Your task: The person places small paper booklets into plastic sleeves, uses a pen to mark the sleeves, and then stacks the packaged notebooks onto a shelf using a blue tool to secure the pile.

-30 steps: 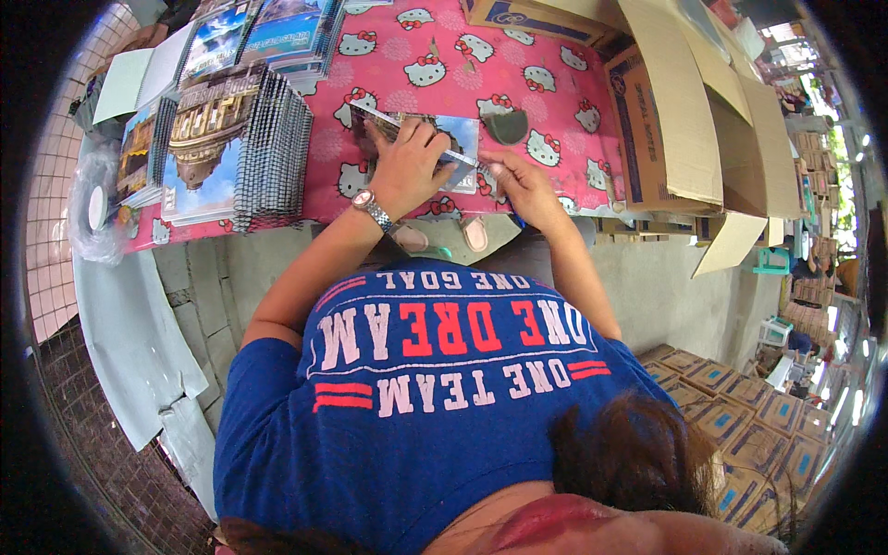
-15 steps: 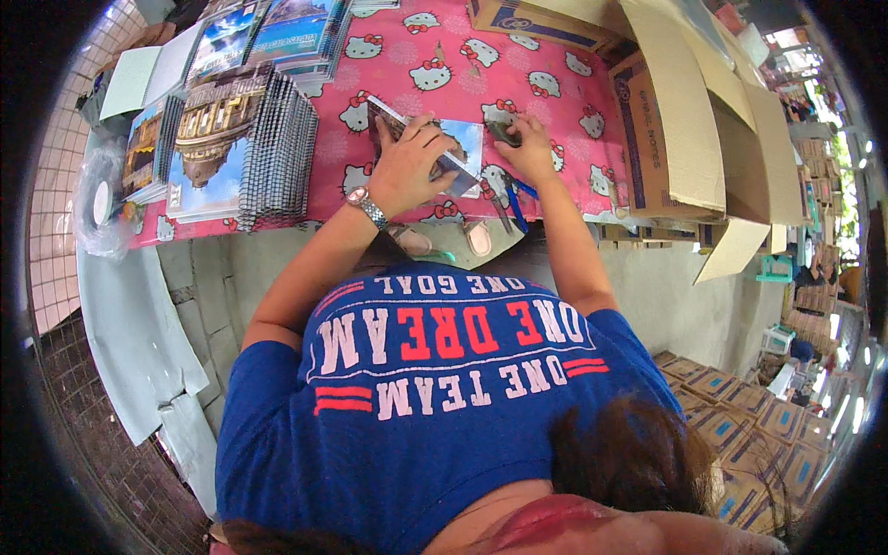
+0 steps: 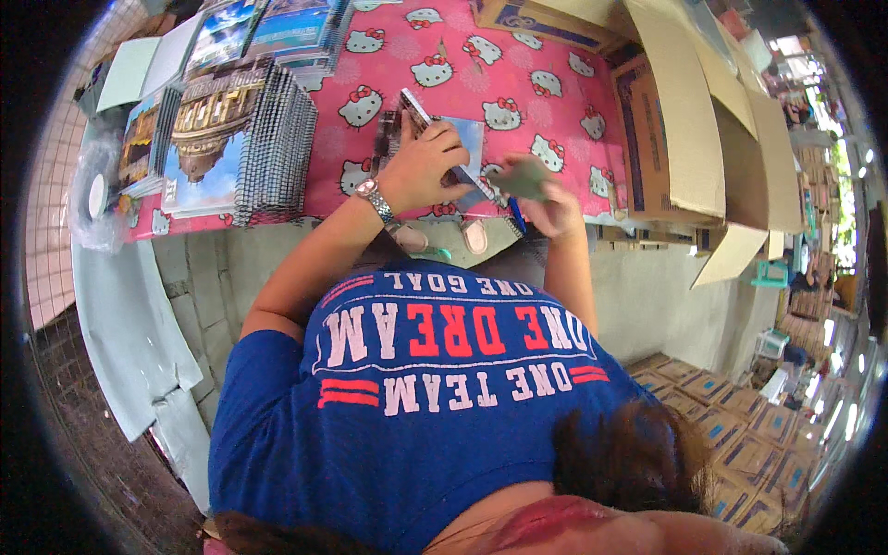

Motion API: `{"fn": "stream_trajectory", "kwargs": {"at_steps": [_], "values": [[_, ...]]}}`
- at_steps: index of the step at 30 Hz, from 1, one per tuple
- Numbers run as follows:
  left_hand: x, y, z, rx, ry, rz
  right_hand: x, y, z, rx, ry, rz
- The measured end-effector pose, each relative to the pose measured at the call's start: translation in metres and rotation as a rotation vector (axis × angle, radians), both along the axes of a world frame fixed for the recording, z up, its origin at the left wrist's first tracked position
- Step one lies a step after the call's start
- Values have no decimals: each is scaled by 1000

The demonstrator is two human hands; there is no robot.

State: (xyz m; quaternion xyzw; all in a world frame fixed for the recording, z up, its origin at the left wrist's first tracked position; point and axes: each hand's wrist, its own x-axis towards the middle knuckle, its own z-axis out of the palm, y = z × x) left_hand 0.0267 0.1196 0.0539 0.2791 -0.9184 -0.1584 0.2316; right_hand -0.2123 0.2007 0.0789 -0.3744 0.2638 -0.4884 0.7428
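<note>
- The left hand [image 3: 425,171] is gripping a notebook [image 3: 417,108] partly closed, its fingers bending over the cover and its thumb lying toward the lower edge.
- The right hand [image 3: 562,211] is pinching a flat, dark green piece [image 3: 525,178] between fingers and thumb; blur is hiding the exact contact.
- A blue-handled tool [image 3: 517,218] is showing just beside the right hand, mostly hidden; whether that hand is touching it, I cannot tell.
- The notebook is standing tilted on its edge under the left hand, near the front of the table; a picture cover [image 3: 469,139] is lying flat just beyond it, and I cannot tell whether both are belonging together.
- A metal watch [image 3: 368,188] is circling the left wrist.
- A pink tablecloth [image 3: 398,46] is carrying printed white cat faces with red bows.
- To the left, a tall pile of ring-bound notebooks [image 3: 208,153] is showing a domed building upside down, with pale lettering across the cover.
- Behind it, blue-covered notebooks [image 3: 291,35] are bearing light lettering too small to read surely.
- To the right, an open cardboard box [image 3: 647,139] is showing dark print down its side.
- The blue shirt [image 3: 444,435] is displaying large white and red block capitals, upside down but legible.
</note>
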Motion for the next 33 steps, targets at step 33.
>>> {"fn": "stream_trajectory", "kwargs": {"at_steps": [33], "values": [[22, -31, 12, 67, -145, 76, 21, -42, 27, -187, 285, 195]]}}
